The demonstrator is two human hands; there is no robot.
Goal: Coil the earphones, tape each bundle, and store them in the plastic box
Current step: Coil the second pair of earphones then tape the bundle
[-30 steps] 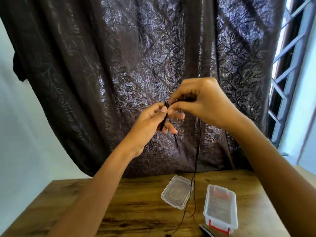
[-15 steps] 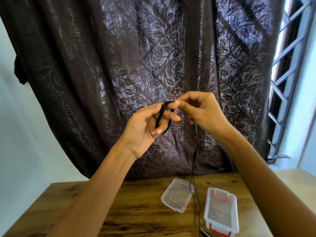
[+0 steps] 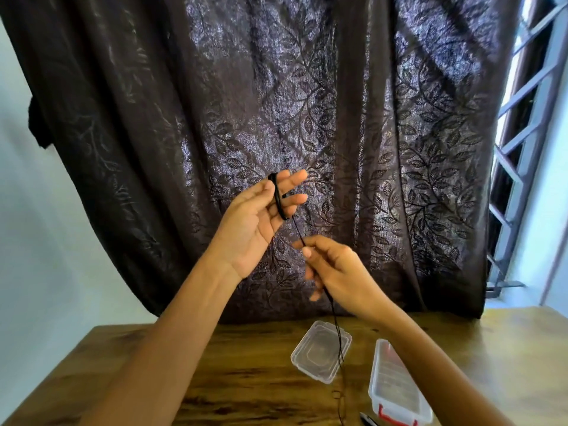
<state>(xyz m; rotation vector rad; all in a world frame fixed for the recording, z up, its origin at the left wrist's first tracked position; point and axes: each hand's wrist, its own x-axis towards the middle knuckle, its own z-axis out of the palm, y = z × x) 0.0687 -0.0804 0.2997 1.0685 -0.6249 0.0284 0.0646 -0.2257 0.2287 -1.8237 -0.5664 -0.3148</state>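
High above the open plastic box (image 3: 396, 382), a person winds a black earphone cable (image 3: 297, 230) into a coil (image 3: 278, 198) round the left hand (image 3: 255, 222). That hand's fingers (image 3: 295, 177) are nearly straight and slightly spread, and the loops sit close to their tips. Whether the thumb pins the loops cannot be told.

Below it, and also above the box, the right hand (image 3: 338, 272) pinches the cable between thumb and forefinger, drawing a short, taut run up to the coil. The loose tail drops from that hand, passes between the box and its lid (image 3: 321, 352) just to the left, and reaches the wooden table (image 3: 246, 379) in front of the box.

The main risk is probably the coil itself. With the loops so near the fingertips, a sharp pull from the right hand, or the fingers closing together, could slide the bundle off and spill the turns. The dangling tail could also snag on the lid or the box rim, drag either across the table, or kink and go on unevenly. A dark tool (image 3: 367, 421), too cropped to identify, lies in front of the box near where the tail falls. A patterned dark curtain (image 3: 307, 118) hangs behind the box.
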